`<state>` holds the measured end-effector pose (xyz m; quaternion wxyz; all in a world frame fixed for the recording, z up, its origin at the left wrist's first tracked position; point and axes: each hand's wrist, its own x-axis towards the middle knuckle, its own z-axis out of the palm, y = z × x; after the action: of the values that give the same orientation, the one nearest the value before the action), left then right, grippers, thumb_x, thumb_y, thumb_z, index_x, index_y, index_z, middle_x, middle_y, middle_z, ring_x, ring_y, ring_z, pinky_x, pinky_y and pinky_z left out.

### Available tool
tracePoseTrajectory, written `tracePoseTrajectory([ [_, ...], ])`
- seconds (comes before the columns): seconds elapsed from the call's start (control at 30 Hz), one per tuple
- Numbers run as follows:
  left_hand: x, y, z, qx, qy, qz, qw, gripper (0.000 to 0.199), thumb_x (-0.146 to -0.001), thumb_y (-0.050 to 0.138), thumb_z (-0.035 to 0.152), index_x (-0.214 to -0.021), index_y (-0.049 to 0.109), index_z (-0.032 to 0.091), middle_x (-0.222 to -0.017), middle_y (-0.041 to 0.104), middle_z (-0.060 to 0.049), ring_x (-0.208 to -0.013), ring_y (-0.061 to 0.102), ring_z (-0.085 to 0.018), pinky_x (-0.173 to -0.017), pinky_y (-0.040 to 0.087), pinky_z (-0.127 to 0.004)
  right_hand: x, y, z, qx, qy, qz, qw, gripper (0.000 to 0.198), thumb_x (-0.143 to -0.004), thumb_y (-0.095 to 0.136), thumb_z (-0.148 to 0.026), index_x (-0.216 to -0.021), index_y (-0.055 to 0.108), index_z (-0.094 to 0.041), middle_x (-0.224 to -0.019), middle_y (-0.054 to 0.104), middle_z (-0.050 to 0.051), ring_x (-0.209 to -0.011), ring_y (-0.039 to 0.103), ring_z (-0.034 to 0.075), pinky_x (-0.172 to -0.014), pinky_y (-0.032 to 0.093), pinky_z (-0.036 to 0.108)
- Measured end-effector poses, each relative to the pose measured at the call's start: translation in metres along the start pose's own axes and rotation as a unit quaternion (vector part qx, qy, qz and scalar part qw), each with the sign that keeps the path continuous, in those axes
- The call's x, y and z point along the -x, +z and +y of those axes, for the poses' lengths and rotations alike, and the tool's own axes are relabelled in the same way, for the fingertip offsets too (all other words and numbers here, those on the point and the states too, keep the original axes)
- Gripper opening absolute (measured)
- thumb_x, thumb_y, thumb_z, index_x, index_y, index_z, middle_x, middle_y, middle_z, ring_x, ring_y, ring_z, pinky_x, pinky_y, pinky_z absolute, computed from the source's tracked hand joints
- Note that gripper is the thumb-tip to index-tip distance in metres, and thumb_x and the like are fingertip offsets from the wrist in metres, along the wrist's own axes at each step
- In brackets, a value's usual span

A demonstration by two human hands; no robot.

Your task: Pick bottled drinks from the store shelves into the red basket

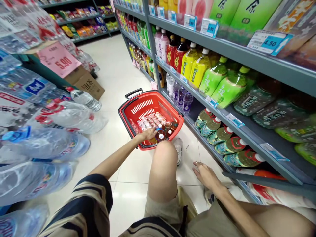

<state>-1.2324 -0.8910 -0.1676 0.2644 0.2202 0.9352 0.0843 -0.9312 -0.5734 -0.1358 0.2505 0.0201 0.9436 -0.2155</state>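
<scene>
The basket [179, 121] is red, its handles [134, 92] black. The sleeve [91, 197] has navy and beige stripes. The shorts [160, 209] are beige, the shelves [222, 47] grey.

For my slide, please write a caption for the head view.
Left hand inside a red basket holding bottles, beside drink shelves.

It's a shop: price tags [270, 42] (one reads 4.50) line drink shelves [222, 46] beside a shopping basket [156, 98].
</scene>
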Motion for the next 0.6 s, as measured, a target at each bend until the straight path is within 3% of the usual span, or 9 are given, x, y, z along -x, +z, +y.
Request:
tracePoseTrajectory([
  [0.07,0.004,0.001,0.002,-0.019,0.044,-0.015,0.999,0.086,-0.087,0.065,0.03,-0.161,0.035,-0.003,-0.16,0.049,-0.035,-0.151,0.049,-0.042,-0.117,0.045,-0.044,0.001,0.004,0.0,0.006,-0.002,-0.004,1.0,0.044,-0.111,0.043,-0.027,-0.145,0.063,-0.007,-0.144,0.069,0.019,-0.131,0.068,0.033,-0.109,0.054,0.04],
  [0.13,0.004,0.001,-0.001,-0.051,0.129,-0.028,0.99,0.108,-0.077,0.069,0.021,-0.168,0.017,-0.002,-0.173,0.026,-0.035,-0.164,0.028,-0.04,-0.126,0.035,-0.044,0.002,0.005,-0.002,0.012,-0.001,-0.006,1.0,0.042,-0.11,0.045,-0.026,-0.142,0.064,-0.007,-0.14,0.07,0.02,-0.127,0.07,0.033,-0.107,0.054,0.04],
  [0.2,-0.002,-0.002,-0.005,-0.08,0.226,-0.034,0.97,0.109,-0.076,0.066,0.013,-0.17,0.013,0.003,-0.177,0.018,-0.032,-0.165,0.025,-0.037,-0.13,0.027,-0.047,0.002,0.003,-0.005,0.014,-0.006,-0.005,1.0,0.039,-0.109,0.046,-0.024,-0.138,0.067,-0.008,-0.134,0.073,0.019,-0.123,0.073,0.033,-0.104,0.055,0.039],
  [0.27,-0.013,-0.006,-0.009,-0.093,0.282,-0.039,0.954,0.1,-0.076,0.066,0.011,-0.168,0.027,0.008,-0.173,0.033,-0.029,-0.159,0.037,-0.037,-0.131,0.027,-0.051,0.003,0.001,-0.006,0.01,-0.011,0.003,1.0,0.037,-0.108,0.048,-0.022,-0.135,0.068,-0.008,-0.13,0.074,0.018,-0.122,0.073,0.032,-0.103,0.055,0.039],
  [0.33,-0.024,-0.01,-0.012,-0.093,0.277,-0.043,0.955,0.093,-0.071,0.072,0.011,-0.159,0.043,0.01,-0.162,0.05,-0.028,-0.15,0.048,-0.04,-0.128,0.033,-0.054,0.004,-0.003,-0.006,0.003,-0.006,0.017,1.0,0.034,-0.107,0.05,-0.023,-0.132,0.07,-0.009,-0.128,0.075,0.018,-0.121,0.073,0.032,-0.103,0.055,0.039],
  [0.4,-0.028,-0.014,-0.013,-0.074,0.255,-0.033,0.964,0.085,-0.069,0.075,0.016,-0.15,0.051,0.008,-0.155,0.056,-0.029,-0.147,0.052,-0.041,-0.125,0.038,-0.054,0.007,-0.007,-0.005,-0.005,0.006,0.035,0.999,0.032,-0.106,0.053,-0.023,-0.128,0.071,-0.009,-0.125,0.076,0.018,-0.12,0.074,0.033,-0.102,0.055,0.04],
  [0.5,-0.017,-0.026,-0.011,0.001,0.2,0.05,0.978,0.081,-0.072,0.077,0.033,-0.145,0.051,0.006,-0.15,0.058,-0.029,-0.141,0.056,-0.042,-0.12,0.044,-0.053,0.013,-0.016,-0.001,-0.018,0.016,0.067,0.997,0.03,-0.105,0.053,-0.023,-0.124,0.072,-0.009,-0.12,0.077,0.018,-0.116,0.075,0.034,-0.1,0.056,0.042],
  [0.6,0.01,-0.058,0.007,0.064,0.158,0.164,0.972,0.084,-0.073,0.079,0.054,-0.14,0.053,0.011,-0.137,0.064,-0.021,-0.125,0.064,-0.04,-0.111,0.052,-0.052,0.019,-0.032,0.007,-0.034,0.022,0.105,0.994,0.03,-0.107,0.052,-0.026,-0.126,0.071,-0.011,-0.123,0.076,0.018,-0.118,0.074,0.033,-0.102,0.056,0.041],
])
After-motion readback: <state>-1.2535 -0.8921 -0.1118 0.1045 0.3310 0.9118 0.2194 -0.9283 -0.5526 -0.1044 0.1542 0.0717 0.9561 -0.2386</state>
